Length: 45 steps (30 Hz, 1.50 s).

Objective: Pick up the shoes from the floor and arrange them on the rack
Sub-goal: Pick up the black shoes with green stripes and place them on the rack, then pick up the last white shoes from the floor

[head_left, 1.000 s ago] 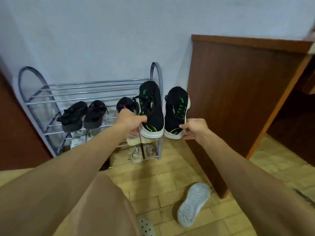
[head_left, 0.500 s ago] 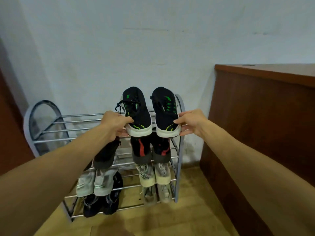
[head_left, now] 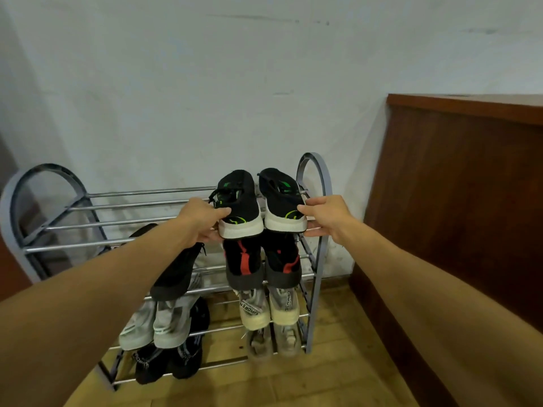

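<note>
Here, a pair of black shoes with green marks and white soles sits at the right end of the rack's (head_left: 315,301) top tier, side by side, toes toward the wall and heels toward the person. The left shoe (head_left: 239,207) and the right shoe (head_left: 283,204) nearly touch along their inner edges. Their heels are level with the front rail; whether the soles already bear on the rails cannot be told.

The left hand (head_left: 199,218) pinches the heel of the left shoe, thumb on the upper and fingers curled under the sole. The right hand (head_left: 326,218) pinches the outer heel of the right shoe the same way, thumb above, fingers stretched together beneath the sole along the front rail. Both forearms are bare.

On the tier below, right under the held pair, stand two black shoes with red stripes (head_left: 244,262); another black shoe (head_left: 176,271) lies to their left, partly hidden by the left forearm. The third tier holds a pale pair (head_left: 255,309) on the right and a grey pair (head_left: 158,321) on the left. On the lowest tier are black sandals (head_left: 164,359) and a beige pair (head_left: 273,339).

A brown wooden cabinet (head_left: 455,201) stands just to the right of the rack, a white wall (head_left: 205,83) behind it, and a yellowish tile floor (head_left: 323,377) below.
</note>
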{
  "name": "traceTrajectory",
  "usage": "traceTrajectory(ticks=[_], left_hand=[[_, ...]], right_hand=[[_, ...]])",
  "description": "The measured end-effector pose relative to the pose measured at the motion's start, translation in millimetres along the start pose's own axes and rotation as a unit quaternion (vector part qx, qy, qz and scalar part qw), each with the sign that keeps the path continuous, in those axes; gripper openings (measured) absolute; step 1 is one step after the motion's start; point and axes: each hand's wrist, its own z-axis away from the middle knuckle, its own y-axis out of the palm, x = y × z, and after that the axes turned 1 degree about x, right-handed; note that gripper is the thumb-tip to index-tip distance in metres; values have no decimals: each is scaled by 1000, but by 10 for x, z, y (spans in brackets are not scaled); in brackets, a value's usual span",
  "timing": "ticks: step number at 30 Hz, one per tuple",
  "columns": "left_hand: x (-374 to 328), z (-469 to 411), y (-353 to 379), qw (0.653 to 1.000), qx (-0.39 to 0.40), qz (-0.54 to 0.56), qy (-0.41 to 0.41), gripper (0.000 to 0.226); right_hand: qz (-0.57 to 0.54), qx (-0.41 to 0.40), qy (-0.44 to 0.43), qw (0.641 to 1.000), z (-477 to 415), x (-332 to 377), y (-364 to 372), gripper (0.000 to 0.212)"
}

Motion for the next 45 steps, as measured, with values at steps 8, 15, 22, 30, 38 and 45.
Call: traceTrajectory(ticks=[8, 15, 22, 30, 38, 45], left_hand=[[161, 597, 211, 996, -62, 18, 58, 15], [426, 1427, 623, 996, 52, -26, 73, 14], [877, 2087, 1504, 972, 199, -96, 77, 21], [1675, 2282, 2442, 887, 348, -288, 97, 20], [2538, 2140, 2512, 865, 395, -309, -13, 20], [2611, 2087, 2535, 884, 382, -260, -65, 25]], right_hand=[[91, 23, -15, 995, 414, -53, -153, 34], [210, 87, 14, 974, 1056, -512, -598, 32], [316, 108, 69, 940, 1626, -1532, -1147, 39], [271, 123, 213, 931, 1884, -3002, -1473, 36], [228, 56, 359, 903, 2138, -4396, -1133, 39], [-121, -112, 489, 857, 2232, -5026, -577, 53]])
